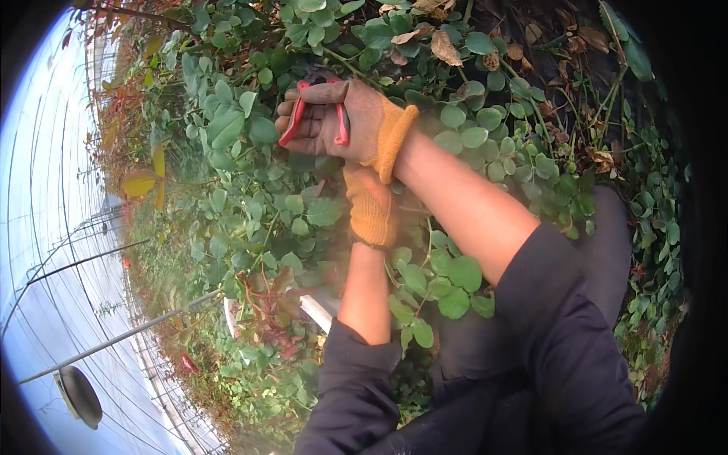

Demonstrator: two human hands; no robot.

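"Holding what?"
"Our right hand (pixel 336 121) holds red-handled pruning shears (pixel 343 126), upper centre, handles spread, long axis up-frame."
"And our left hand (pixel 371 206)?"
"Just below; fingers hidden, so we can't tell its grip."

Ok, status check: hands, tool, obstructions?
Right hand holding red-handled pruners, handles spread. Left hand partly behind it, fingers hidden. Dense green leaves crowd both hands.
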